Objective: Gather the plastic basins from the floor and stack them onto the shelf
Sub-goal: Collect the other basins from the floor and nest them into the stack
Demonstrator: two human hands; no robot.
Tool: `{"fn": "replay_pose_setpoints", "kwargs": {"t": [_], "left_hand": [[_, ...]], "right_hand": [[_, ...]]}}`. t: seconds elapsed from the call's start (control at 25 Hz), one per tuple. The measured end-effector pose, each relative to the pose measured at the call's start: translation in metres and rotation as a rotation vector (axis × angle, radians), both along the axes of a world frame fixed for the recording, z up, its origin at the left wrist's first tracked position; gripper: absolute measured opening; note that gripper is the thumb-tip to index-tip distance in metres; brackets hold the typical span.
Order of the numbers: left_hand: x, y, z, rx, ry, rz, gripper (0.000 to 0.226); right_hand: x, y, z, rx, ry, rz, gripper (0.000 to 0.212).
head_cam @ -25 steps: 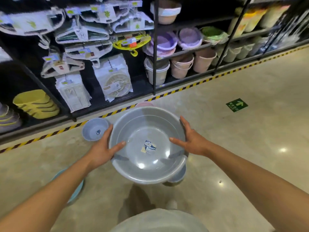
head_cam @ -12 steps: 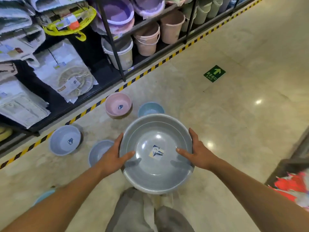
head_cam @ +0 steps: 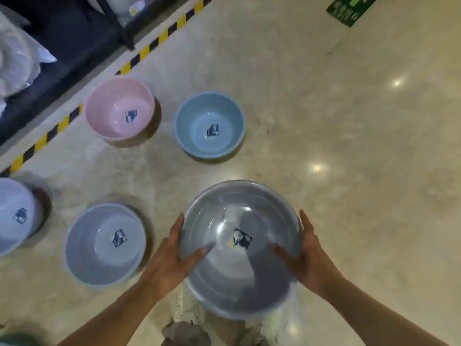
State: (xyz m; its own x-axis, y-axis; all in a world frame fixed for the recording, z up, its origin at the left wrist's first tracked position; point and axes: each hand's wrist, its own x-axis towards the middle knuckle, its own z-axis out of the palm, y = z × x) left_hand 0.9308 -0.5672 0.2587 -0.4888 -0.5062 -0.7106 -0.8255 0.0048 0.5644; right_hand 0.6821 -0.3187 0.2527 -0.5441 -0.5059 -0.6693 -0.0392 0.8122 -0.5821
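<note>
I hold a large grey basin (head_cam: pixel 239 278) by its rim, above the floor in front of my legs. My left hand (head_cam: pixel 172 260) grips its left edge with the thumb inside; my right hand (head_cam: pixel 308 258) grips the right edge the same way. On the floor lie a pink basin (head_cam: pixel 119 108), a blue basin (head_cam: pixel 209 124), a grey-blue basin (head_cam: pixel 104 243) just left of my left hand, and a pale lilac basin (head_cam: pixel 15 216) cut by the left edge. Each has a sticker inside.
The dark bottom shelf (head_cam: pixel 62 36) runs along the upper left behind yellow-black floor tape (head_cam: pixel 50 133). A green exit arrow sticker (head_cam: pixel 349 8) is on the floor at the top right. A teal object (head_cam: pixel 15 339) shows at the bottom left corner.
My view has tilted down from the shelves to the floor. The grey basin stays in both hands and sits lower and nearer the floor basins, which now fill the left half.
</note>
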Motion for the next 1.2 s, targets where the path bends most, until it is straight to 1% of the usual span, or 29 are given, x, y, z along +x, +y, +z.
{"fn": "replay_pose_setpoints", "kwargs": {"t": [0.08,0.16,0.24,0.32,0.44,0.56,0.64,0.76,0.84,0.92,1.04,1.12,1.2], "left_hand": [[0.004,0.007,-0.083,-0.001,0.027,-0.016,0.116],[0.01,0.012,-0.15,-0.045,0.005,-0.007,0.11],[0.011,0.015,-0.193,-0.033,-0.002,0.012,0.114],[0.008,0.019,-0.222,0.038,-0.005,0.051,0.127],[0.003,0.029,-0.24,0.015,-0.122,0.067,0.141],[0.002,0.035,-0.248,-0.031,-0.221,0.016,0.146],[0.005,0.033,-0.255,-0.069,-0.236,-0.036,0.139],[0.006,0.027,-0.263,-0.015,-0.149,-0.012,0.14],[0.007,0.025,-0.266,0.022,-0.069,0.043,0.14],[0.01,0.021,-0.262,0.023,-0.004,0.107,0.132],[0.021,0.008,-0.219,-0.001,0.035,0.171,0.124],[0.035,-0.009,-0.159,-0.033,0.056,0.226,0.121],[0.049,-0.026,-0.087,-0.036,0.08,0.266,0.115]], "right_hand": [[-0.004,0.0,-0.078,0.012,-0.008,0.052,0.122],[-0.004,0.003,-0.133,0.056,-0.026,0.107,0.124],[0.0,0.008,-0.172,0.082,-0.009,0.119,0.122],[0.003,0.01,-0.204,0.133,0.013,0.138,0.119],[0.01,0.012,-0.228,0.185,0.061,0.171,0.119],[0.014,0.012,-0.24,0.227,0.148,0.232,0.12],[0.015,0.013,-0.247,0.208,0.103,0.212,0.122],[0.013,0.013,-0.254,0.109,-0.035,0.134,0.137],[0.015,0.011,-0.256,0.078,-0.04,0.084,0.15],[0.016,0.005,-0.25,0.077,-0.013,0.085,0.155],[0.012,-0.011,-0.202,0.049,0.004,0.154,0.153],[0.009,-0.035,-0.141,0.039,0.017,0.226,0.147],[0.007,-0.066,-0.068,0.042,0.005,0.253,0.141]]}}
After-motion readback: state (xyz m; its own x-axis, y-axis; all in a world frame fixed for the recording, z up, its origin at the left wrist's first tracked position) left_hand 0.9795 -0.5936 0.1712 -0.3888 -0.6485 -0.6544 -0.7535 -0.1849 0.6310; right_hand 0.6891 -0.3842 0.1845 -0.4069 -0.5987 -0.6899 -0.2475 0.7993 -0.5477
